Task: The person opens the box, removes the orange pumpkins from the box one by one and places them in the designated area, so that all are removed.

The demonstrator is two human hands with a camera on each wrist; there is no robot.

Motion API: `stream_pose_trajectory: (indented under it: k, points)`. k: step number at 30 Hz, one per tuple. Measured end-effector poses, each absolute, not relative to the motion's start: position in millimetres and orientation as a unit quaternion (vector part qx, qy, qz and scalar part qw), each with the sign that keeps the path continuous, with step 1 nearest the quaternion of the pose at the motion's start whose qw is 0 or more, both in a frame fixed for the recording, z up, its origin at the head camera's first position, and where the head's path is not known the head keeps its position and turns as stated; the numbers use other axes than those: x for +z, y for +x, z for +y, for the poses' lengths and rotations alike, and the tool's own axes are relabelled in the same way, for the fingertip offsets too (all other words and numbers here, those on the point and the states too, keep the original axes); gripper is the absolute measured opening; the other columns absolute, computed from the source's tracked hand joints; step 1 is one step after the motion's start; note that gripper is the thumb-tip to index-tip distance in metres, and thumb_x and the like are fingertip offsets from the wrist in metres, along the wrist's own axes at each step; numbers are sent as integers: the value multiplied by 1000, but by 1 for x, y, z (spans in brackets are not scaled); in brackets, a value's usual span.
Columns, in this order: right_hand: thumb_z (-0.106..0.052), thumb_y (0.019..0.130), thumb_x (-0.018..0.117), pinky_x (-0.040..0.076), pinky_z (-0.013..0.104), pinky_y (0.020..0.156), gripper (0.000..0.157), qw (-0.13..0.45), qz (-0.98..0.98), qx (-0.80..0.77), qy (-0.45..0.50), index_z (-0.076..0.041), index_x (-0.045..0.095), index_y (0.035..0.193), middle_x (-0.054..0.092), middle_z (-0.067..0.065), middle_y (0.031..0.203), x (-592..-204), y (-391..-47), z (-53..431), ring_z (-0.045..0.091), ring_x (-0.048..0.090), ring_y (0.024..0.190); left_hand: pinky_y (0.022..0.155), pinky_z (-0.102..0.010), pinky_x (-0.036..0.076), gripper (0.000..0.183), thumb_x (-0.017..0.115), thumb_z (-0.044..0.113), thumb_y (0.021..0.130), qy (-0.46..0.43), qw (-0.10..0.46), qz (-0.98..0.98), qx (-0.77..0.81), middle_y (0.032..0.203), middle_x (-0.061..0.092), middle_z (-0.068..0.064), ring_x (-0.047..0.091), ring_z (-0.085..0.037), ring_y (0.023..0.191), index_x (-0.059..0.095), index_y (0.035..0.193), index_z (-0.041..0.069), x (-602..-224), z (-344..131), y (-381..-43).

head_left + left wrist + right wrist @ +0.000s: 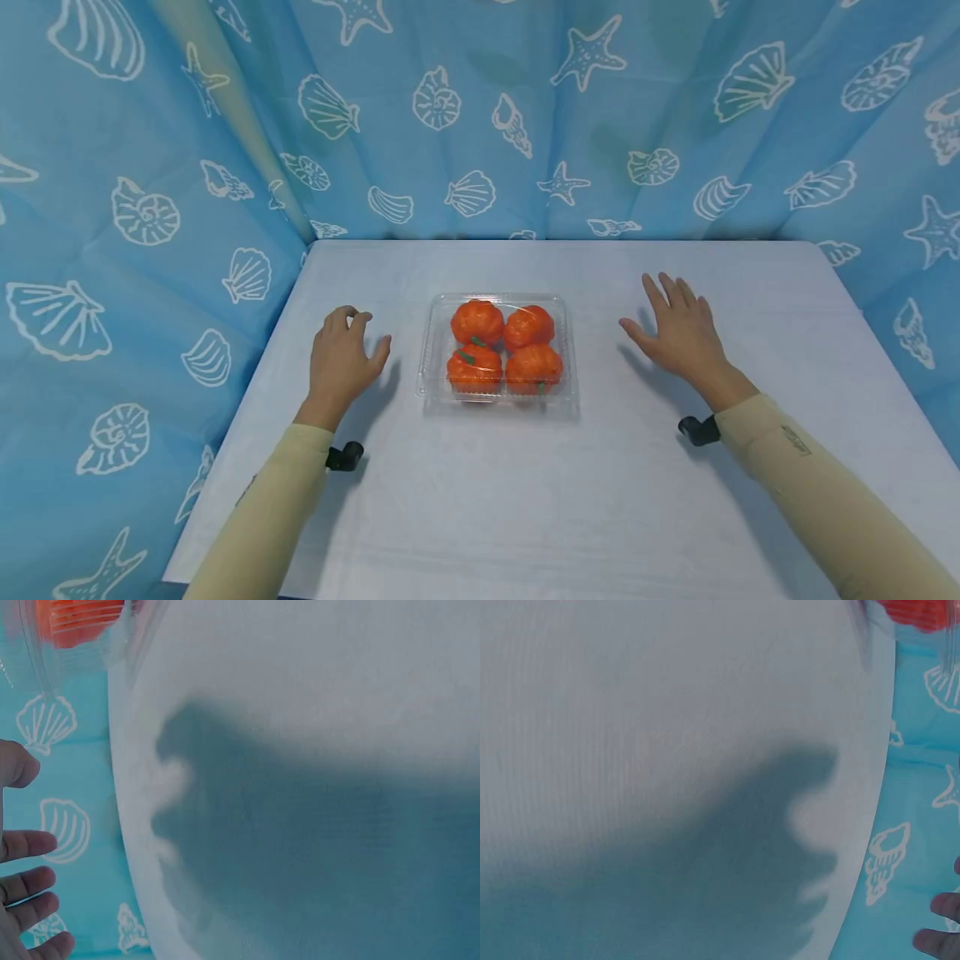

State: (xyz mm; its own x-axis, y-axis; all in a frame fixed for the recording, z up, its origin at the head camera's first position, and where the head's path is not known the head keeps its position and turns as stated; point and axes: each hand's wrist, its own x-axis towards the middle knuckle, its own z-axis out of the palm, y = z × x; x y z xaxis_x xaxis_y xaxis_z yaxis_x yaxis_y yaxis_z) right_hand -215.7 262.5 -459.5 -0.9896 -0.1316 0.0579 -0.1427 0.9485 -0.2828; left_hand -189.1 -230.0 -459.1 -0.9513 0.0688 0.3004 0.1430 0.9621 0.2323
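A clear plastic clamshell container point(429, 342) sits on the white table, holding several small orange pumpkins point(534, 367), at least two with green stems. To its left hovers my left hand point(341, 354), fingers loosely bent and thumb spread, holding nothing. My right hand point(678, 333) is over the table on the other side, fingers extended, apart from the container. In the left wrist view, fingers point(30, 885) show at the left edge below a corner of the container point(142, 645). Only fingertips point(939, 941) of the right hand appear in the right wrist view.
The white table point(495, 500) ends at the back against a blue curtain point(525, 125) printed with white shells and starfish. The curtain also hangs along the left and right sides. Small black devices point(345, 457) sit at both wrists. Both arms cast shadows on the tabletop.
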Motion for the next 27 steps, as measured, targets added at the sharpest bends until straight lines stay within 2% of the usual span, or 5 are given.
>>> stream_pose_trajectory:
  k: [7,12,17,22,27]
  points:
    - [-34,104,55,33,67,110,71,28,-977,199,70,2,27,158,38,34,149,-454,-205,254,53,38,136,105,-56,45,52,63,32,98,-39,132,-969,-204,143,49,-24,49,-41,129,58,135,-4,-458,-225,-180]
    - [-31,104,57,35,65,110,64,25,-973,215,76,1,36,154,41,32,145,-452,-197,249,50,40,135,109,-56,41,57,60,30,100,-39,95,-960,-261,146,49,-23,45,-40,136,48,146,-1,-454,-221,-173]
    - [-28,102,61,38,65,108,60,20,-968,237,82,-1,43,152,43,29,145,-449,-187,242,47,43,133,108,-56,43,61,58,22,101,-56,49,-945,-320,140,59,-16,52,-39,131,38,155,3,-454,-216,-167]
    - [-21,99,66,53,56,92,53,37,-958,266,100,-3,52,146,60,20,122,-447,-176,232,36,60,109,110,-53,43,62,54,13,101,-99,4,-924,-368,144,57,-16,53,-35,133,30,158,2,-455,-211,-164]
    - [-17,97,70,58,44,78,49,23,-948,296,118,-6,56,143,66,12,103,-442,-166,221,26,61,89,112,-54,41,60,47,6,102,-136,-28,-891,-433,149,50,-18,51,-35,135,27,158,2,-456,-209,-157]
